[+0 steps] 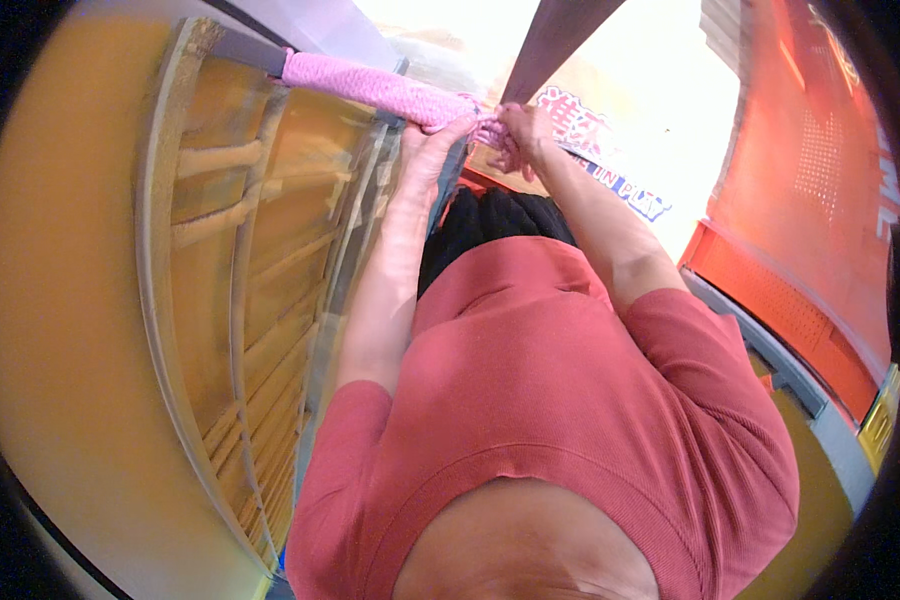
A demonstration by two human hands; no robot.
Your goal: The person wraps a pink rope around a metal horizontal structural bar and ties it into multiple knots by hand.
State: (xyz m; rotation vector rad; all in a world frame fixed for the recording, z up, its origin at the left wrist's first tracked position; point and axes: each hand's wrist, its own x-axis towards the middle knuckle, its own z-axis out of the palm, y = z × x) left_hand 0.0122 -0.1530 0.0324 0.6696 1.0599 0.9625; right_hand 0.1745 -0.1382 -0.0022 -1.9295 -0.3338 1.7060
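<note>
A pink textured wrap, rope-like or knitted, covers a slanting dark bar at the upper left. My left hand grips the wrap near its right end. The thumb lies along it, and the other fingers are mostly hidden behind. Just to the right, my right hand has its fingers curled and pinched at the wrap's bunched, looped end. Both hands are close together beside a dark post; the small gap between them is filled by pink strands.
On the left, a railing frame with several bars stands against a yellow-orange surface. A red panel rises on the right. Beyond my hands is a bright pale surface with coloured lettering.
</note>
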